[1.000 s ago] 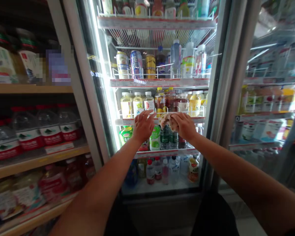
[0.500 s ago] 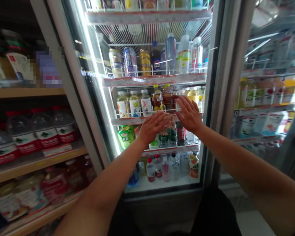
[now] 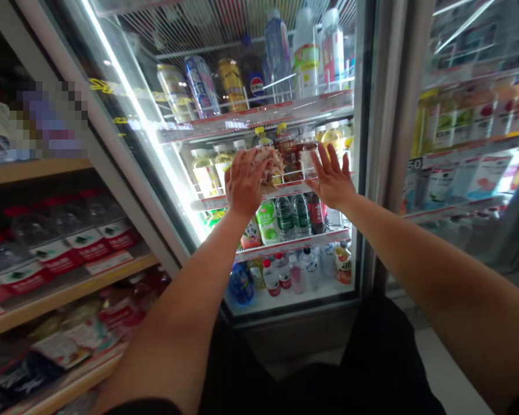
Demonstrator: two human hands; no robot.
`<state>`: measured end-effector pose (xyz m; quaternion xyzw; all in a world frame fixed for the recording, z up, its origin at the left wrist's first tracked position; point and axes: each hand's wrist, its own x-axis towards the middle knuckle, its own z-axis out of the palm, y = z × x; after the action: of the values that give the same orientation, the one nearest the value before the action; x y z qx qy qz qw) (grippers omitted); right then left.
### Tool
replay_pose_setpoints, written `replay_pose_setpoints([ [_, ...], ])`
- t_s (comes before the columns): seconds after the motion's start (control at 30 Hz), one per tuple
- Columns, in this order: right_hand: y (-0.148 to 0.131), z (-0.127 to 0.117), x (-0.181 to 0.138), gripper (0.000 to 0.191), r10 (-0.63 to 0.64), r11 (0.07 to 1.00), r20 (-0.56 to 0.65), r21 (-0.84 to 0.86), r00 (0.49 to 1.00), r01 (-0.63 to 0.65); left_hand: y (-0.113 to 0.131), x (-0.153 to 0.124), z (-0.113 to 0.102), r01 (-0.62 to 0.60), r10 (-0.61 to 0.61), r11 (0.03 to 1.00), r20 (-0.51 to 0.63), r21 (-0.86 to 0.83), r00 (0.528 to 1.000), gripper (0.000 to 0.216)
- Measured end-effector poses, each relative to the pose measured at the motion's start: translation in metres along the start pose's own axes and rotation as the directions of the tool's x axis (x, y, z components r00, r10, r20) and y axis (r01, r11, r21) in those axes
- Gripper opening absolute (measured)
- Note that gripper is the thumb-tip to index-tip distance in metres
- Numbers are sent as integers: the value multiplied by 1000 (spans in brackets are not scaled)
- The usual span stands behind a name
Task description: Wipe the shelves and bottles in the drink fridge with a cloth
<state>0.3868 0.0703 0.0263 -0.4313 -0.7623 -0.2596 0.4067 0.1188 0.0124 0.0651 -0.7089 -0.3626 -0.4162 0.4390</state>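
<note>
Fingers bent over a crumpled cloth (image 3: 271, 164), pale with reddish-brown patches, my left hand (image 3: 244, 183) presses it to the glass door (image 3: 311, 308) of a lit drinks fridge. Part of the cloth is hidden under the fingers. To its right, my right hand (image 3: 334, 180) lies against the glass with fingers spread, holding nothing. Behind the glass, green-labelled bottles (image 3: 300, 213) and a dark red-labelled bottle (image 3: 317, 210) stand on the shelf below my hands.
On the left, an open shelf carries red-capped water bottles (image 3: 71, 242) and other drinks. A metal door frame (image 3: 384, 144) divides this fridge from another on the right, stocked with juice bottles (image 3: 454, 121). My dark-clothed knees are close to the fridge's base.
My left hand has moved up and left with the cloth, away from my right hand. My right hand stays near the same spot, its fingers spread wider. The view has tilted.
</note>
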Motion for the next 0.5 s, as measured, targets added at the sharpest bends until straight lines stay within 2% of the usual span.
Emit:
replay_pose_setpoints([
  [0.07,1,1,-2,76,0,1000,-4,14,1000,0,11,-6,2,-43,43,999,89,-6,995,45],
  [0.13,1,3,-3,76,3,1000,-8,21,1000,-3,22,-14,4,-175,183,983,230,-55,956,46],
  [0.2,0,4,-4,76,9,1000,-2,18,1000,-9,27,-14,4,-239,257,966,310,-93,916,47],
  [0.27,0,6,-4,76,18,1000,1,9,1000,-18,25,-7,3,-209,225,974,300,-83,927,46],
  [0.4,0,9,-7,79,18,1000,-13,9,1000,-18,21,7,-1,-17,20,1000,153,-25,988,50],
  [0.5,1,9,-9,87,0,1000,-3,15,1000,0,22,0,-3,21,-16,999,147,-36,989,51],
])
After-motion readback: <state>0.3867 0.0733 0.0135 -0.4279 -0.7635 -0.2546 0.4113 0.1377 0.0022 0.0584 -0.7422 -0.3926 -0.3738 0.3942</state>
